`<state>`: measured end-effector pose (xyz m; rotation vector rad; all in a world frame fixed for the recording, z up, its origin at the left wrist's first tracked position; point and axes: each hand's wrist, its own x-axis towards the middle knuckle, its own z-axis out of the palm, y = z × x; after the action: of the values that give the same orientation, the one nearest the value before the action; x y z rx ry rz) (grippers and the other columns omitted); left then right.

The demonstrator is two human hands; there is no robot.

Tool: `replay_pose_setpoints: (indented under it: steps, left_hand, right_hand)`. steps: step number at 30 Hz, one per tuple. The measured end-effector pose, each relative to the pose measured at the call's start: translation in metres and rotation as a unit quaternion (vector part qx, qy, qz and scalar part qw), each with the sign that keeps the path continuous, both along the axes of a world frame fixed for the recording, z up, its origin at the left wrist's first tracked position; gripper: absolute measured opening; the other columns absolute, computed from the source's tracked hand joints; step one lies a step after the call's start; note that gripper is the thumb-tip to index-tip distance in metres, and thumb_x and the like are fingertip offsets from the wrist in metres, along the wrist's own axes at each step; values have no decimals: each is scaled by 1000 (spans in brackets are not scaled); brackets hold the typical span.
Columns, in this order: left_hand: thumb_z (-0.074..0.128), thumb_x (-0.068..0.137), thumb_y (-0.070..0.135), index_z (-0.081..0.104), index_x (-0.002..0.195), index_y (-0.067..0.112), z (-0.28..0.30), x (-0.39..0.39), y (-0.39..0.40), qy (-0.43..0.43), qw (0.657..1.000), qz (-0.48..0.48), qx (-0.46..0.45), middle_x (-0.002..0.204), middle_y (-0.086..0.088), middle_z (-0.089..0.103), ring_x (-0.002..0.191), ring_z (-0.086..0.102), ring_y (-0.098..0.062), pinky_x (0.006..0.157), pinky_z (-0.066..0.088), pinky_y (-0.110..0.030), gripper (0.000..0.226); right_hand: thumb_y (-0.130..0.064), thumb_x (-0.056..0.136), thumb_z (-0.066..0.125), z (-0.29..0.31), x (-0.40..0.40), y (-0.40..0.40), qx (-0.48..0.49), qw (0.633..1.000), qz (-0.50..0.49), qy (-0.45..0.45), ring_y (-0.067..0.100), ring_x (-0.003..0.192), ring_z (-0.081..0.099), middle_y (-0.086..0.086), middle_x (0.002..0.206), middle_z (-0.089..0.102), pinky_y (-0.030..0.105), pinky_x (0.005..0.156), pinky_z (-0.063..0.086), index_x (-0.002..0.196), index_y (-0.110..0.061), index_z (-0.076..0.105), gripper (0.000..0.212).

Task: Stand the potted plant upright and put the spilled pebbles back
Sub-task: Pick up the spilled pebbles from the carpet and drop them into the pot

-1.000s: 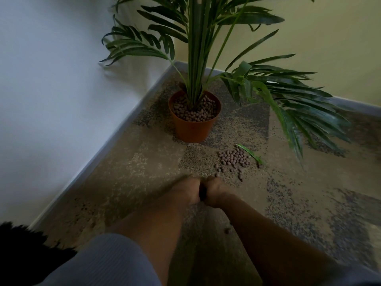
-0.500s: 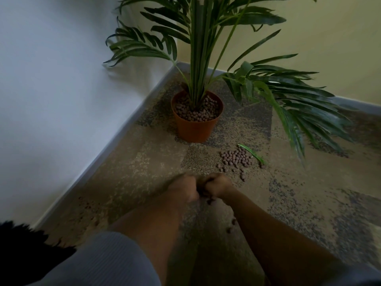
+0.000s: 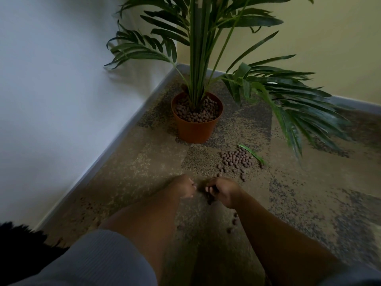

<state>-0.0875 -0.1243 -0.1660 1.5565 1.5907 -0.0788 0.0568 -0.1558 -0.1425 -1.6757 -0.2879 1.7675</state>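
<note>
potted plant (image 3: 196, 118) upright, upper centre | spilled pebbles (image 3: 236, 159) just right of pot, above right hand (image 3: 223, 191) | both hands curled; left hand (image 3: 183, 187) contents unclear, blurry

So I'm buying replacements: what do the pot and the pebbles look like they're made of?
The pot looks like thin moulded plastic in matt terracotta orange: smooth, even walls with a rolled rim. The pebbles look like expanded clay balls, round, brown and dull, though the dim light leaves that open.
</note>
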Motion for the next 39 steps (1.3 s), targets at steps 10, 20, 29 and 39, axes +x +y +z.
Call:
replay_pose_setpoints:
  steps: [10, 20, 29, 39]
  left_hand:
    - [39, 100, 4, 59, 97, 8, 20, 4, 7, -411, 830, 280, -253, 88, -7, 61, 80, 57, -14, 72, 54, -22, 21]
    - [38, 102, 25, 45, 71, 16, 60, 8, 60, -514, 659, 519, -178, 67, 2, 45, 58, 43, -8, 51, 35, -16, 33]
    - [30, 103, 18, 53, 121, 3, 138, 32, 107, -612, 600, 508, -92, 90, -11, 53, 71, 53, -19, 72, 55, -26, 33]
    - [24, 105, 17, 30, 145, -12, 152, 19, 111, -716, 566, 391, -121, 147, -30, 38, 140, 34, -40, 113, 28, -50, 49]
  right_hand:
    - [-1, 92, 40, -1, 2, 17, 34, 983, -91, 155, 16, 75, 57, 14, 87, 60, 17, 62, 53, 87, 0, 55, 15]
    - [-11, 98, 37, 42, -6, 57, 140, 944, -205, 217, 30, 103, 65, 20, 104, 62, 34, 95, 54, 102, 3, 55, 23]
    - [2, 93, 30, 104, -18, 109, 226, 917, -221, 244, 39, 124, 53, 28, 119, 52, 45, 104, 47, 120, 8, 51, 35]
    - [-20, 105, 24, 120, -8, 114, 272, 902, -160, 294, 38, 129, 49, 27, 139, 48, 47, 108, 42, 141, 9, 36, 47]
